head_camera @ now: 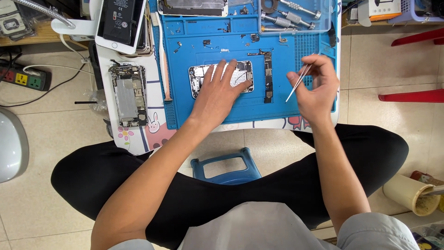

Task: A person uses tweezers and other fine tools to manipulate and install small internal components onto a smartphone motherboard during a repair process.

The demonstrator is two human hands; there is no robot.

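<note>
At the left of the frame, an opened phone body (129, 95) lies on the white table edge (107, 69). In the centre, the left hand (221, 88) rests flat, fingers spread apart, on an open phone housing (198, 76) on the blue work mat (222, 34). Just beside it lies a long circuit board (268, 76). At the right, the right hand (314, 88) has its fingers clamped on thin metal tweezers (296, 85), which point down-left above the mat.

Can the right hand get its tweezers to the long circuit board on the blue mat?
Probably yes. The right hand holds the tweezers just right of the circuit board, with bare blue mat between. The left hand rests on the opened phone, clear of that path.
</note>
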